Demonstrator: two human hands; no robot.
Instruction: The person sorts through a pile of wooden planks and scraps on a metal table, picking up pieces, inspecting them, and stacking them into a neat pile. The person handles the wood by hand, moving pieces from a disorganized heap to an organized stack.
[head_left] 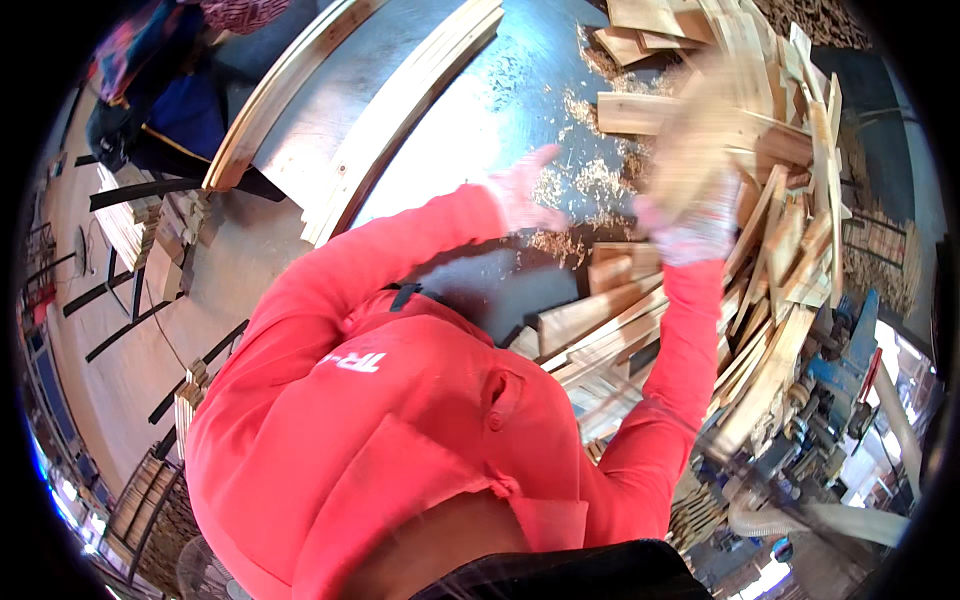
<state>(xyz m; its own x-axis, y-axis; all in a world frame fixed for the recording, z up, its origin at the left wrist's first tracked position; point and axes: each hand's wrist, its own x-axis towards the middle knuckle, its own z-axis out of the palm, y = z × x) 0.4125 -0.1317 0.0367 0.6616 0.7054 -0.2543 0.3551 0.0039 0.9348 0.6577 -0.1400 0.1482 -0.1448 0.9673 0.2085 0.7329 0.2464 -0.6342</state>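
Note:
My left hand (525,192), in a pale pinkish work glove, reaches over the metal tabletop (440,150) with its thumb and fingers spread and nothing in it. My right hand (697,228), also gloved, grips a short wooden board (700,145) that is smeared by motion. This board is in front of a big heap of loose wood offcuts (795,235) on the right. Between my two hands, wood shavings (600,182) lie scattered on the metal. Closer to my body, more short wood pieces (605,320) are stacked beside my right forearm.
Two stacks of long boards, one nearer (400,110) and one farther left (285,85), lie across the table. A person in dark blue clothing (190,115) is at the upper left. Machinery (830,390) and a pale hose (830,522) stand at the lower right.

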